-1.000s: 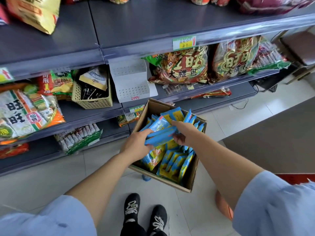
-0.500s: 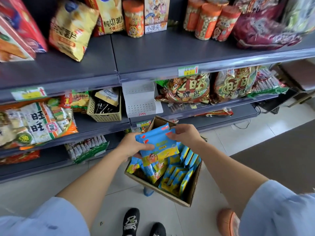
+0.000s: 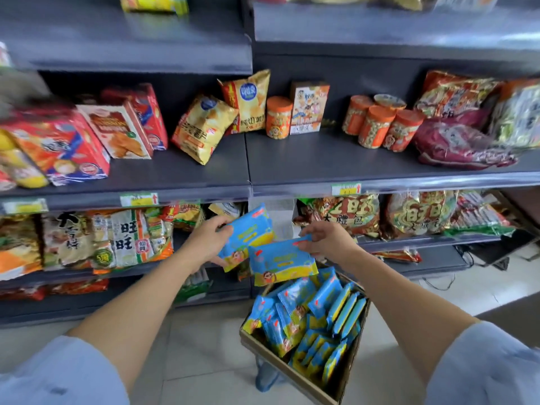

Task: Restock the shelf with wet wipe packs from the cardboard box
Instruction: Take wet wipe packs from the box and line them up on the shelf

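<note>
The wet wipe packs [image 3: 295, 299] are looking light, soft and slick, so pinching a sealed edge or clasping the flat face is likely serving best. The left hand [image 3: 204, 244] is clasping the first pack [image 3: 251, 232] in its grip; the right hand [image 3: 327, 241] is pinching the top edge of the second pack [image 3: 283, 263]. Both are hanging above the cardboard box [image 3: 292, 373] at 6 o'clock, below the shelf [image 3: 321, 160], showing blue film, yellow bands and a cartoon face

Packs [image 3: 280, 263] lifted off box [image 3: 295, 375] — seemingly split apart.
</note>
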Motion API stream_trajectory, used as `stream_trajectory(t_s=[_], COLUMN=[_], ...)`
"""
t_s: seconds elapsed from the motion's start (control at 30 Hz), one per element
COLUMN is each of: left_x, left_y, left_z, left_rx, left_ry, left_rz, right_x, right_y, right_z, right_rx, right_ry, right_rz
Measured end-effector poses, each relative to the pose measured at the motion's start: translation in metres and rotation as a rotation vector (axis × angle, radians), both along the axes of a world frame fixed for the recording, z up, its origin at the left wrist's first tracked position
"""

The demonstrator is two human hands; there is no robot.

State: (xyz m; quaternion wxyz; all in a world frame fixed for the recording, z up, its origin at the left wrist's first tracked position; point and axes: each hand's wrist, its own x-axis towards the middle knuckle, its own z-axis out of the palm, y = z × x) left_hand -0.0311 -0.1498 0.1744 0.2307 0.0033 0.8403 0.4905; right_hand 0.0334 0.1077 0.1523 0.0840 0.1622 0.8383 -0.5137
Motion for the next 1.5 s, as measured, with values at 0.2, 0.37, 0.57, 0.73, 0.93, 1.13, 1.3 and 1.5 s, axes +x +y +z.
stream_trajectory(t_s=[0.2, 0.37, 0.57, 0.73, 0.93, 1.13, 1.3, 1.5], left_x=[-0.017, -0.037, -0.056, -0.077, -0.097, -0.127, -0.158, -0.207], left_y=[-0.057, -0.110, -0.164, -0.215, -0.259, -0.281, -0.285, -0.274], left_z=[0.051, 0.099, 0.155, 0.201, 0.247, 0.284, 0.309, 0.324], left_rx=[0.036, -0.059, -0.238, -0.302, -0.190, -0.046, 0.078, 0.114], left_ry=[0.167, 0.261, 0.522, 0.678, 0.741, 0.804, 0.821, 0.839], left_rz=[0.108, 0.117, 0.175, 0.145, 0.147, 0.231, 0.305, 0.336], right_x=[-0.031, -0.062, -0.091, -0.115, -0.141, -0.171, -0.206, -0.270], right_y=[-0.034, -0.071, -0.117, -0.156, -0.184, -0.195, -0.197, -0.192], right_z=[0.054, 0.108, 0.162, 0.215, 0.261, 0.299, 0.322, 0.330], right_rx=[0.054, 0.053, 0.066, 0.024, -0.111, -0.217, -0.266, -0.227], right_ry=[0.105, 0.188, 0.267, 0.334, 0.416, 0.549, 0.634, 0.693], right_rz=[0.014, 0.034, 0.054, 0.057, 0.001, -0.080, -0.122, -0.208])
